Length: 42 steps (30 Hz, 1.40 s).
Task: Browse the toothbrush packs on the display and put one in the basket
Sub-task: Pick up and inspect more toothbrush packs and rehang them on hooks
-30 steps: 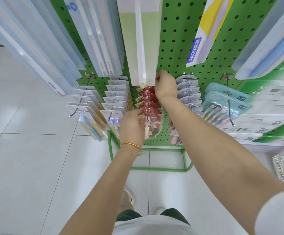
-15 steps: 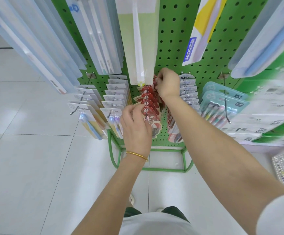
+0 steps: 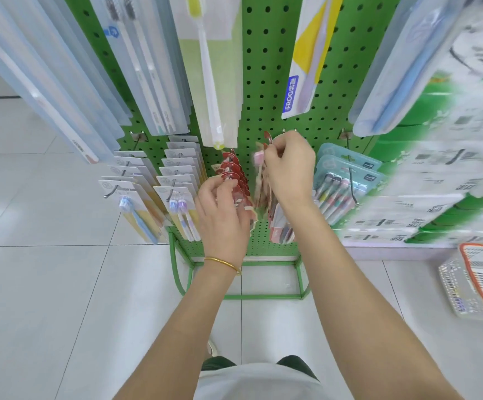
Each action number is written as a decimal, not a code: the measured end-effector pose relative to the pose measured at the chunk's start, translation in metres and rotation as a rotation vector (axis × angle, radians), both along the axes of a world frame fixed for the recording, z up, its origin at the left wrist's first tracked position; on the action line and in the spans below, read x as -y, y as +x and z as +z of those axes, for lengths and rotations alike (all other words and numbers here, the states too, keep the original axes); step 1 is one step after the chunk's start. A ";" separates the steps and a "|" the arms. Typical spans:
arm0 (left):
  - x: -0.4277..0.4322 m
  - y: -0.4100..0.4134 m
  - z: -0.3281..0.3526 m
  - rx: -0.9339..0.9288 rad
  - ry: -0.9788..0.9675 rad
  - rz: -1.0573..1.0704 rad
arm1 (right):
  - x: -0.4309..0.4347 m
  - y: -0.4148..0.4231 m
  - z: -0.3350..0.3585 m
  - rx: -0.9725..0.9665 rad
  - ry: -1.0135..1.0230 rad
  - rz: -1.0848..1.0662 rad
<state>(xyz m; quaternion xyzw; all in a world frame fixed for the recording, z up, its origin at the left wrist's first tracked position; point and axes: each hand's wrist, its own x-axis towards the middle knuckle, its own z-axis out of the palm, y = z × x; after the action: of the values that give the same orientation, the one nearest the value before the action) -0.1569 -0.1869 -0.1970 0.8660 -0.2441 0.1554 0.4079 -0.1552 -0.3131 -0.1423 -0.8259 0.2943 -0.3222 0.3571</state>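
White floor tiles (image 3: 47, 284) lie under a green board with holes (image 3: 263, 82), and lots of toothbrush packs hang on its hooks. The person stands right in front of it with both arms held out. The left hand (image 3: 223, 217), with a gold bangle (image 3: 223, 261) on its wrist, is at a row of red packs (image 3: 233, 168) on one hook. Its fingers (image 3: 226, 194) are curled round the front packs of that row. The other packs of the row run back just above the fingers. The right hand (image 3: 289, 168) is higher up and close to the board. Its fingers (image 3: 275, 148) are bent and close together, pinching the top of a pink and red pack (image 3: 259, 168). That pack hangs down just to the left of those fingers, between the two hands. It looks blurry, so I cannot tell if it is on a hook or off it. White card packs (image 3: 177, 174) hang to the left of the left fingers. Blue packs (image 3: 347, 180) with many brushes hang to the right of the right fingers. Long clear packs (image 3: 214, 67) hang well above both hands. The basket (image 3: 453, 284), white with an orange rim, sits on the floor, well to the right of the right fingers and lower down.
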 end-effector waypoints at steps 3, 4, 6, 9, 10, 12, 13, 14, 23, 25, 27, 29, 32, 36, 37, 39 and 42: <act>0.002 -0.001 0.012 -0.036 -0.091 -0.053 | 0.001 -0.024 0.012 0.067 0.049 0.046; 0.003 -0.002 0.016 -0.070 -0.117 -0.075 | 0.002 -0.031 0.017 0.086 0.052 0.050; 0.007 -0.003 0.024 -0.167 -0.161 -0.121 | 0.005 -0.046 0.027 0.137 0.050 0.043; 0.010 -0.008 0.036 -0.279 -0.221 -0.203 | 0.009 -0.067 0.041 0.234 0.134 0.051; 0.011 -0.011 0.041 -0.331 -0.247 -0.242 | 0.012 -0.072 0.044 0.245 0.162 0.064; 0.013 -0.018 0.052 -0.473 -0.312 -0.319 | 0.015 -0.080 0.048 0.237 0.200 0.102; 0.015 -0.021 0.055 -0.553 -0.352 -0.359 | 0.017 -0.083 0.050 0.242 0.236 0.128; 0.016 -0.023 0.057 -0.624 -0.396 -0.395 | 0.017 -0.086 0.051 0.258 0.290 0.158; 0.018 -0.042 0.049 -0.704 -0.566 -0.303 | 0.010 -0.099 0.029 0.153 0.420 0.247; 0.018 -0.043 0.048 -0.673 -0.596 -0.233 | 0.007 -0.106 0.011 0.053 0.417 0.277; 0.018 -0.043 0.047 -0.648 -0.604 -0.201 | -0.001 -0.112 -0.003 0.046 0.419 0.318; 0.019 -0.045 0.045 -0.599 -0.556 -0.187 | -0.011 -0.115 -0.011 0.118 0.455 0.307; 0.021 -0.057 0.044 -0.545 -0.453 -0.222 | -0.022 -0.113 -0.009 0.283 0.694 0.217; 0.015 -0.068 0.031 -0.399 -0.261 -0.257 | -0.020 -0.112 -0.003 0.358 0.857 0.166; 0.013 -0.069 0.028 -0.371 -0.205 -0.257 | -0.019 -0.110 -0.003 0.385 0.910 0.170; 0.008 -0.072 0.024 -0.308 -0.080 -0.268 | -0.015 -0.107 -0.001 0.433 1.007 0.157; 0.000 -0.081 0.020 -0.179 0.061 -0.334 | -0.011 -0.100 0.003 0.465 1.060 0.133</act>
<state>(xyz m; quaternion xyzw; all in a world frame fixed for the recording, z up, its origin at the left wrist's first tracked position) -0.2377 -0.1866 -0.1767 0.8358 -0.3518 0.0004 0.4215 -0.2550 -0.3017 -0.1396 -0.4585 0.2766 -0.2807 0.7965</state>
